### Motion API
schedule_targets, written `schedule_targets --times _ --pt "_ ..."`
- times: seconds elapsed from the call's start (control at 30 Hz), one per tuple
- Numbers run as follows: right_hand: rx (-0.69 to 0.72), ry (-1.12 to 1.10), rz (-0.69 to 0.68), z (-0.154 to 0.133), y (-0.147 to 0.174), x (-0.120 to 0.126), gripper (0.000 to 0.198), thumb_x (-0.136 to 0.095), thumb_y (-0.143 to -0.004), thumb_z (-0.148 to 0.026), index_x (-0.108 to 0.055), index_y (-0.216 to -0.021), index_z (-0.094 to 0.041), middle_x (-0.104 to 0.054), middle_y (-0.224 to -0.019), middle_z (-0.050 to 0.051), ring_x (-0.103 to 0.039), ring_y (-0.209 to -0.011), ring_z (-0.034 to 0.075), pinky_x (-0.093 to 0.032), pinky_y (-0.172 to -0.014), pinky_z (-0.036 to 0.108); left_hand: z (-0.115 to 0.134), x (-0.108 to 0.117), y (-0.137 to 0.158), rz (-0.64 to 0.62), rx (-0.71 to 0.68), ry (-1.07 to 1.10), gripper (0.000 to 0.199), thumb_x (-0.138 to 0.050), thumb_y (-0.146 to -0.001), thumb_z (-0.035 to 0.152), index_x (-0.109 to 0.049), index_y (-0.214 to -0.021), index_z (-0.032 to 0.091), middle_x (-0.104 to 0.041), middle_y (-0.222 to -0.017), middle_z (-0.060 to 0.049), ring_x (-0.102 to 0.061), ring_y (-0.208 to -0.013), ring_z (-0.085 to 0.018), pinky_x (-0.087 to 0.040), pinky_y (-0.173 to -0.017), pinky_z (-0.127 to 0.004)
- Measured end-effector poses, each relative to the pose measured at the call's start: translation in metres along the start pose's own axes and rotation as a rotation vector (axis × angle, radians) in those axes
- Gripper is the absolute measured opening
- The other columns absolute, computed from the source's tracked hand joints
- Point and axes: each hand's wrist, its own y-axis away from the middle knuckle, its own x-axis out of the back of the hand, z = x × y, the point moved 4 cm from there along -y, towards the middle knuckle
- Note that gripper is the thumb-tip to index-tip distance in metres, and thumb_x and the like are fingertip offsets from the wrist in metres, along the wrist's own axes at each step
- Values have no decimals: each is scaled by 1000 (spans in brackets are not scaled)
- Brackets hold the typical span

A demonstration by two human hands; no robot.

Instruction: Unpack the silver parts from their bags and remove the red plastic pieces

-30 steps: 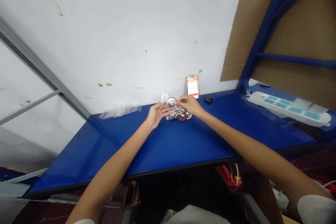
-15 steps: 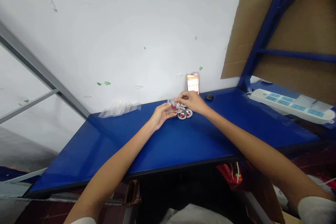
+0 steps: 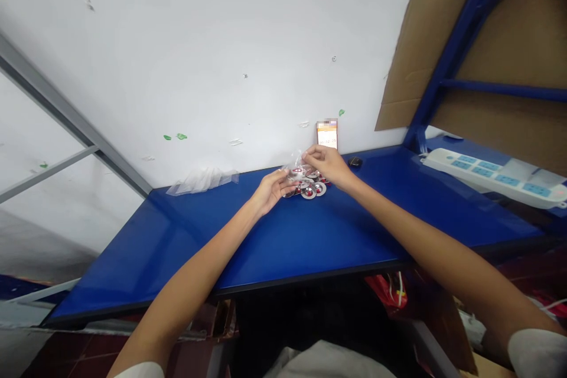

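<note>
A clear bag (image 3: 294, 160) is held up over the blue table (image 3: 266, 242), close to the white wall (image 3: 221, 29). Its lower left side is gripped between the thumb and fingers of the left hand (image 3: 269, 191), while its upper right edge is pinched by the thumb and forefinger of the right hand (image 3: 328, 163). Through the film a round metal piece (image 3: 296, 172) with a red middle is seen — whether it is wholly inside cannot be told. Just below and beside it, a small pile of metal discs (image 3: 309, 191), also red at the centre, is partly covered by the bag and the fingers. To the left, near the wall, more flat clear bags (image 3: 204, 180) are spread in an overlapping row. Behind the right hand a phone (image 3: 326, 133) is propped upright, its lower part hidden by that hand; a small black object (image 3: 355, 162) is set nearby. Farther right, a white power strip (image 3: 491, 171) with blue sockets is seen.
</note>
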Motion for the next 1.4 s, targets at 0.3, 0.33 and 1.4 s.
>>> schedule_targets --times 0.3,0.33,1.4 --pt "-14 -69 130 -1 -1 6 40 -78 -87 -59 -62 -90 -22 -79 -94 10 -75 -88 25 -62 -66 33 1 3 -1 -9 -26 -73 16 -78 -91 15 -74 -106 12 -78 -101 -10 -77 -89 -17 -64 -87 -29" --pt "-9 -80 177 0 -3 10 37 -76 -88 -56 -61 -90 -23 -78 -94 9 -75 -89 25 -62 -65 32 3 6 -3 11 -27 -87 16 -77 -90 14 -74 -106 11 -78 -101 -10 -76 -88 -17 -64 -87 -29" --pt "439 524 -380 -2 12 -11 31 -68 -104 -38 -79 -132 -35 -66 -111 7 -67 -99 24 -53 -87 36 18 0 11 -216 -24 -517 41 -88 -88 44 -80 -113 12 -82 -101 -17 -81 -82 -26 -67 -84 -42"
